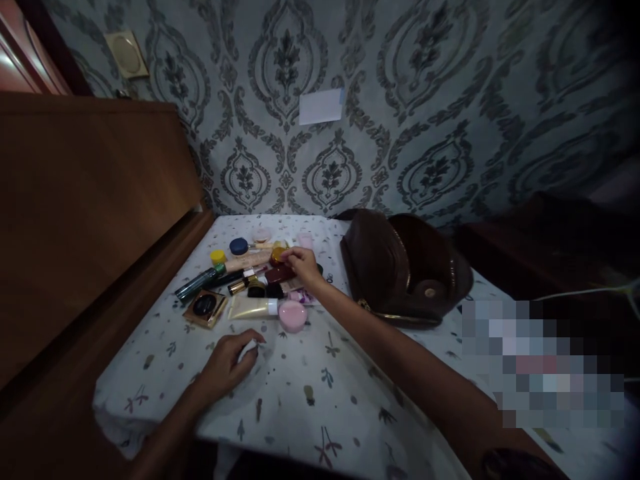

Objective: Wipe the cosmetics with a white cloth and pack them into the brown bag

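Note:
My right hand (303,264) reaches out over a heap of cosmetics on a white patterned tablecloth (310,393), its fingers curled on a dark red case (280,273). My left hand (231,363) rests on the cloth nearer to me, fingers closed on a small white wad (249,348). Around the right hand lie a cream tube (253,307), a pink-lidded jar (293,315), a blue-lidded jar (239,246), a yellow cap (218,256), a dark green tube (196,285) and a square gold compact (205,307).
An open brown leather bag (405,267) sits on the table to the right of the cosmetics. A wooden cabinet (85,220) borders the table on the left. Patterned wallpaper with a white card (321,107) stands behind. A dark surface (550,240) lies to the right.

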Demonstrator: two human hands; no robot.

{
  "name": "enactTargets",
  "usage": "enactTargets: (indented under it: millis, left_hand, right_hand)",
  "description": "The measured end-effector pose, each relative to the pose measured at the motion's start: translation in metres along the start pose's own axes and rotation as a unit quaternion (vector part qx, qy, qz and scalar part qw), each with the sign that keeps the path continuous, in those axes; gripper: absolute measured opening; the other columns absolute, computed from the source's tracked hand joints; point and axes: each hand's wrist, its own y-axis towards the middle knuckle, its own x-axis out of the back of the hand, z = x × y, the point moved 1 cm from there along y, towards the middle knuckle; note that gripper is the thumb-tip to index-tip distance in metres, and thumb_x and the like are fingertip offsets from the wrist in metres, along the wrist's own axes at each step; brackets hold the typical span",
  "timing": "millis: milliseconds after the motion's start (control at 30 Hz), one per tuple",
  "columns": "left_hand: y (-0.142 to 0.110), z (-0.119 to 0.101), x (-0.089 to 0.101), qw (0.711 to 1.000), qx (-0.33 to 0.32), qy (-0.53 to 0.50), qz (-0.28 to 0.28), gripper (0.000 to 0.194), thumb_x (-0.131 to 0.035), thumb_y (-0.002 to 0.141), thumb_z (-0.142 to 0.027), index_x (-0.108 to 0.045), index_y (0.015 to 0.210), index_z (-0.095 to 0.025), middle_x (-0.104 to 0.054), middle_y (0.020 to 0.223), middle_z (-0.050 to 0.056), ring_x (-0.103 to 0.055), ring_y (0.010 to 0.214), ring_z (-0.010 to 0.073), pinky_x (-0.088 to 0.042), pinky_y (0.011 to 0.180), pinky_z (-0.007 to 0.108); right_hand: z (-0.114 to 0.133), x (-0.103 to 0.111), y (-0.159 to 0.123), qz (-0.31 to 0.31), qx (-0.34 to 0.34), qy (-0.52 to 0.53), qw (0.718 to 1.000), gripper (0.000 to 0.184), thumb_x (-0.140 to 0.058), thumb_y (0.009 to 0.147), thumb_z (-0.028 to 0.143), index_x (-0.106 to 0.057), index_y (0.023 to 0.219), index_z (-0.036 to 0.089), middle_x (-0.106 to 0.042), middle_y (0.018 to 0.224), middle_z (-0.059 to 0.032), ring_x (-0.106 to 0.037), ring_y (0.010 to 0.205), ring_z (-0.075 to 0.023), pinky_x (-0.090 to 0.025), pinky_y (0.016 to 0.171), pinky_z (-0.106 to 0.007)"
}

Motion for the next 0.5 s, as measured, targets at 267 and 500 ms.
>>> enactTargets:
  millis: [267,500]
  left_hand:
    - [0.0,-0.005,0.002,1.0,-0.008,0.004,0.0,0.027,-0.046,0.085,-0.023,-0.069,0.097,-0.016,-0.036,0.053,-0.008,-0.038,0.048,0.0117,-0.03,0.055,0.023]
    - [0.001,-0.009,0.004,1.0,-0.008,-0.011,-0.002,0.026,-0.047,0.083,-0.022,-0.07,0.094,-0.017,-0.045,0.054,-0.005,-0.046,0.051,0.0137,-0.036,0.057,0.023]
  right_hand:
    - [0.008,0.005,0.009,-0.024,0.007,0.003,1.0,0.024,-0.049,0.07,0.027,-0.069,0.077,0.018,-0.073,0.081,-0.0042,-0.069,0.079,-0.0197,-0.055,0.073,-0.033]
    - [0.015,-0.017,0.094,-0.004,0.013,-0.168,0.986,0.031,-0.051,0.077,0.022,-0.07,0.101,0.016,-0.072,0.103,-0.0068,-0.066,0.101,-0.0217,-0.052,0.091,-0.036]
